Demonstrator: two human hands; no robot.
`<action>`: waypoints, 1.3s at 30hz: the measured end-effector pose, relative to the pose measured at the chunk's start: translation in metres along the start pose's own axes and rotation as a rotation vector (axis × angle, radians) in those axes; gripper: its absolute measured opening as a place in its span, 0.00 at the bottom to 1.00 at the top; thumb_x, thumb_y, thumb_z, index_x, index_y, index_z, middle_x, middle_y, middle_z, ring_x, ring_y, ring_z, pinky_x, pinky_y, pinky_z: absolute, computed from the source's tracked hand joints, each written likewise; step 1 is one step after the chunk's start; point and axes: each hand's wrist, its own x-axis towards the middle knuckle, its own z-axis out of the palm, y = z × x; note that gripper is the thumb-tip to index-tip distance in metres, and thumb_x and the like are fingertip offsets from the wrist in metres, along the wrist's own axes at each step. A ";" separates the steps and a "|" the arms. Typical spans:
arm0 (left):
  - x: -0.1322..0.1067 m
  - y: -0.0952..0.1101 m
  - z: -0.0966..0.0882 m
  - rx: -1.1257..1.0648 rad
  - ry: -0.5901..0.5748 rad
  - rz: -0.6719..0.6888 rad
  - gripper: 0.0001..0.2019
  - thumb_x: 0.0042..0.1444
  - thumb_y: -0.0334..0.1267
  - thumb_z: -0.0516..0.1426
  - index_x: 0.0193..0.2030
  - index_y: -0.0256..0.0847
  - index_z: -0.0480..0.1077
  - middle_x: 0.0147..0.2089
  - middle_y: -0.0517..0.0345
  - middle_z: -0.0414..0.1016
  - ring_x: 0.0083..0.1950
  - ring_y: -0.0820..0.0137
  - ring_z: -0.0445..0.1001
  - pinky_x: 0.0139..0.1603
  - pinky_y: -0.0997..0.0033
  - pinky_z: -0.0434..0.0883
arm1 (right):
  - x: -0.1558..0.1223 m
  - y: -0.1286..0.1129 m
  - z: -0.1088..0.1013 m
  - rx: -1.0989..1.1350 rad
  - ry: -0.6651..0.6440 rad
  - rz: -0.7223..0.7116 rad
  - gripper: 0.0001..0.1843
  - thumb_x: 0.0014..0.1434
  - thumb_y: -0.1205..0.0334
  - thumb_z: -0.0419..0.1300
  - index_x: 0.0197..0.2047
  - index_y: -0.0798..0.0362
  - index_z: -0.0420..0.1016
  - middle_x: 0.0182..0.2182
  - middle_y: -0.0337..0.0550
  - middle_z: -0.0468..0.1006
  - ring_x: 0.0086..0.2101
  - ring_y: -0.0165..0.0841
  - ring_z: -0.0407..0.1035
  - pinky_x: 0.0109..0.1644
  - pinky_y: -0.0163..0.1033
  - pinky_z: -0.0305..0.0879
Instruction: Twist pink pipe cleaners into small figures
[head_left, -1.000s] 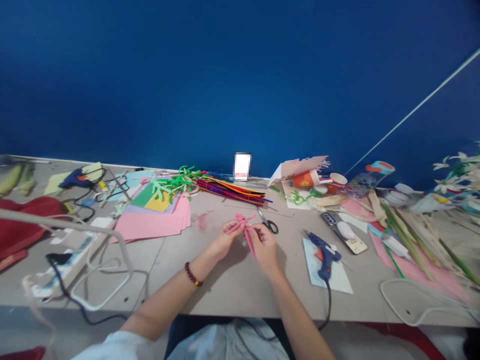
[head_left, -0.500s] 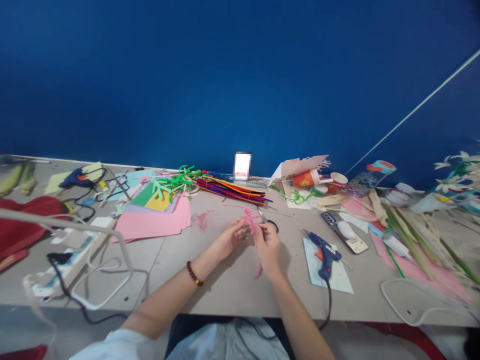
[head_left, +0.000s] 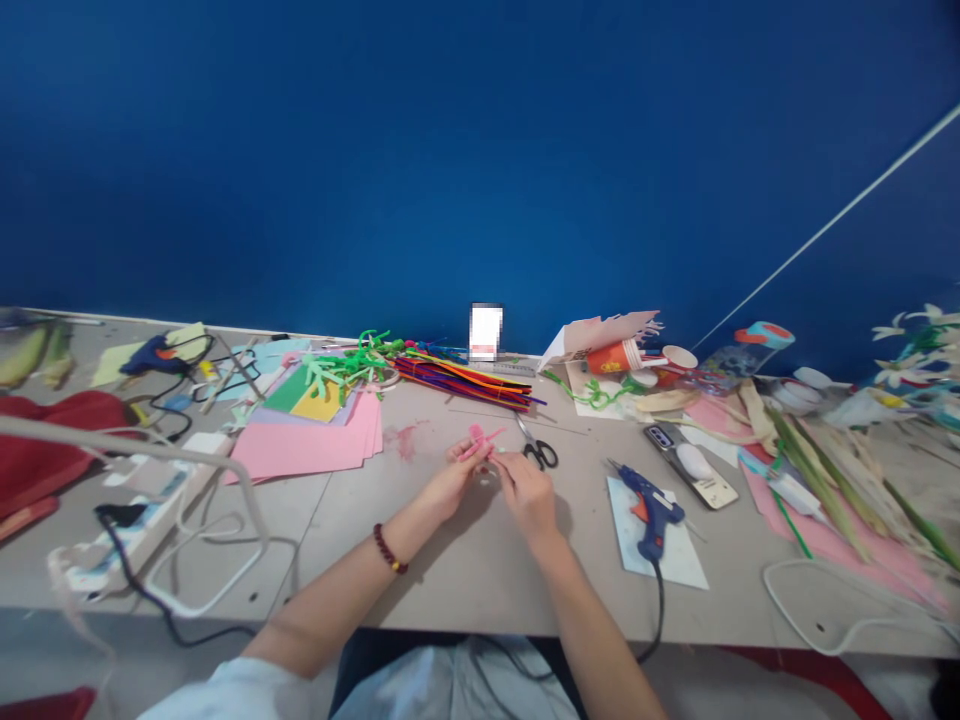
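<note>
Left hand (head_left: 450,482): grip pinched on pink pipe cleaner (head_left: 478,435), above worktop (head_left: 589,500); right hand (head_left: 531,494) close beside (its hold: cannot tell). Step seems shaping; next move likely needs steady left pinch.

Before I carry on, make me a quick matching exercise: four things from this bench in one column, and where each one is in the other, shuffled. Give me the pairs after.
Things
1. glue gun
2. phone
3. pink pipe cleaner
4. scissors

Places
A. held in the left hand
B. under a small white object
C. on the tabletop, just beyond the right hand
D. on a pale blue card

Right pairs
1-D
2-B
3-A
4-C
</note>
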 end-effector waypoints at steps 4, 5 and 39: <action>0.001 0.002 -0.003 0.085 0.025 0.022 0.11 0.39 0.38 0.68 0.27 0.36 0.74 0.26 0.59 0.74 0.26 0.77 0.67 0.29 0.77 0.62 | 0.000 0.002 -0.002 0.011 -0.002 0.021 0.12 0.62 0.65 0.52 0.42 0.50 0.76 0.36 0.45 0.80 0.38 0.36 0.73 0.44 0.42 0.68; 0.001 0.003 -0.003 0.110 0.022 0.037 0.10 0.39 0.37 0.68 0.27 0.36 0.74 0.26 0.59 0.74 0.26 0.77 0.67 0.29 0.77 0.62 | 0.001 0.001 -0.002 0.022 -0.001 0.042 0.11 0.61 0.65 0.52 0.41 0.50 0.76 0.35 0.45 0.80 0.37 0.36 0.72 0.43 0.42 0.68; -0.001 0.011 -0.001 -0.113 -0.183 -0.102 0.11 0.47 0.38 0.56 0.32 0.31 0.75 0.35 0.47 0.76 0.34 0.67 0.71 0.36 0.68 0.66 | 0.012 -0.014 0.003 1.070 0.038 1.029 0.19 0.42 0.48 0.66 0.27 0.55 0.71 0.18 0.36 0.74 0.10 0.21 0.56 0.09 0.26 0.44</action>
